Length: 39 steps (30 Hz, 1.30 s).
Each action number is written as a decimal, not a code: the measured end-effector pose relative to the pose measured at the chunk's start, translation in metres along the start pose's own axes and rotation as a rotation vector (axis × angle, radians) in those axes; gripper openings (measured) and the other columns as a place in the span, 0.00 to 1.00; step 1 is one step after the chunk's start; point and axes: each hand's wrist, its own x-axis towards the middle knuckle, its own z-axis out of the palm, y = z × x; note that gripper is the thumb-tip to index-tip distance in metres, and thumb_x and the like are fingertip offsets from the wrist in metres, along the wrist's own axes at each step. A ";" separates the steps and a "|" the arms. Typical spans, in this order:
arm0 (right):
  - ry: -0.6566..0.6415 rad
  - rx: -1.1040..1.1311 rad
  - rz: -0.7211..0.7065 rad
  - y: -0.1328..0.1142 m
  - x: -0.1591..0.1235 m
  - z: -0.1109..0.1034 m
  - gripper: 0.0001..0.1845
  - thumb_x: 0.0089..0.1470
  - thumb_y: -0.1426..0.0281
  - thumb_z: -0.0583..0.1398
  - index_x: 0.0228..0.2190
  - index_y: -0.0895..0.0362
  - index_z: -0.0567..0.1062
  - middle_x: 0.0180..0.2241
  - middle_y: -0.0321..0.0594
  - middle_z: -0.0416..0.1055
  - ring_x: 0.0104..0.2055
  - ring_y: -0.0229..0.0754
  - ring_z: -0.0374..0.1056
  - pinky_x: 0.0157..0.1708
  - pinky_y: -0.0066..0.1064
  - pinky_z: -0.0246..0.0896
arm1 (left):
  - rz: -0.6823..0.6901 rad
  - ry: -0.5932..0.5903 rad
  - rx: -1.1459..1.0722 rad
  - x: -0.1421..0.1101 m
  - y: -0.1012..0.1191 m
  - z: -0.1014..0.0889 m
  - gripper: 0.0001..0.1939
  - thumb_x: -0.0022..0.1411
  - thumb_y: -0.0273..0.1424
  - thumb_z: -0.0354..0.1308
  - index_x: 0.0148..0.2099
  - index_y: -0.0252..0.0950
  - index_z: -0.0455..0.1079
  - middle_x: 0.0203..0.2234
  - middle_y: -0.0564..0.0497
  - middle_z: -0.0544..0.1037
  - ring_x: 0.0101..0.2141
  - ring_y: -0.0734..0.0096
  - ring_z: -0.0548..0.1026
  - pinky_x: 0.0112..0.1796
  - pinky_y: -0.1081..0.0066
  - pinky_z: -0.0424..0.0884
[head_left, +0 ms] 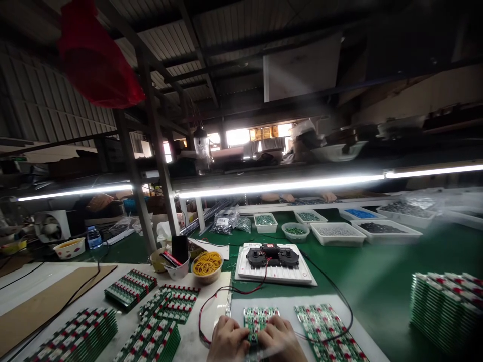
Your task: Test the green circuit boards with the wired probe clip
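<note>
A green circuit board panel with white and red parts lies on the white work surface, between my two hands. My left hand has its fingers curled in, with thumb and fingertips at the panel's left edge. From the right side my right hand grips the same panel, its fingers bent over the near part. My palms hide the panel's lower end. Just right of my right hand lies another group of circuit boards. A red and black cable curves past my left hand.
Stacked circuit boards stand at left, with another tall stack at far right. Ahead are a white device with black speakers, a bowl of yellow rubber bands and several trays of small parts. Another person's hands show beyond.
</note>
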 end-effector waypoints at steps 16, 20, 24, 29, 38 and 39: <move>-0.003 0.021 0.002 -0.004 0.001 -0.002 0.10 0.47 0.79 0.61 0.24 0.55 0.66 0.24 0.34 0.65 0.34 0.43 0.57 0.33 0.34 0.45 | -0.218 -0.349 -0.133 0.021 0.010 -0.021 0.13 0.50 0.23 0.58 0.38 0.38 0.78 0.34 0.47 0.76 0.42 0.58 0.68 0.45 0.64 0.65; -0.008 0.038 0.017 -0.003 -0.002 -0.003 0.10 0.47 0.79 0.62 0.25 0.54 0.66 0.24 0.32 0.66 0.35 0.42 0.57 0.35 0.34 0.45 | -0.215 -0.386 -0.121 0.025 0.010 -0.023 0.14 0.51 0.24 0.58 0.40 0.38 0.78 0.35 0.46 0.76 0.44 0.56 0.67 0.45 0.63 0.64; -0.052 0.047 0.026 -0.005 0.001 -0.008 0.09 0.49 0.79 0.62 0.26 0.54 0.68 0.25 0.32 0.68 0.36 0.42 0.58 0.35 0.34 0.44 | -0.275 -0.394 -0.225 0.023 0.006 -0.023 0.15 0.49 0.24 0.59 0.39 0.41 0.79 0.34 0.49 0.78 0.43 0.59 0.68 0.45 0.65 0.64; -0.126 0.065 0.054 -0.008 0.009 -0.015 0.11 0.45 0.77 0.66 0.23 0.55 0.68 0.23 0.31 0.68 0.35 0.42 0.59 0.36 0.33 0.46 | -0.299 -0.389 -0.197 0.025 0.012 -0.028 0.14 0.48 0.25 0.57 0.38 0.39 0.79 0.36 0.49 0.78 0.44 0.57 0.68 0.46 0.64 0.63; -0.181 0.125 0.143 -0.006 0.013 -0.024 0.12 0.43 0.79 0.67 0.25 0.51 0.72 0.25 0.26 0.70 0.38 0.40 0.63 0.36 0.30 0.47 | -0.279 -0.296 -0.243 0.018 0.011 -0.022 0.12 0.49 0.25 0.58 0.37 0.38 0.78 0.35 0.48 0.77 0.43 0.59 0.69 0.46 0.65 0.64; -0.186 0.140 0.165 -0.005 0.012 -0.023 0.13 0.44 0.79 0.67 0.26 0.50 0.72 0.26 0.26 0.71 0.40 0.41 0.63 0.37 0.30 0.47 | -0.276 -0.274 -0.257 0.016 0.008 -0.019 0.12 0.49 0.25 0.58 0.37 0.38 0.78 0.34 0.48 0.77 0.43 0.59 0.69 0.46 0.66 0.64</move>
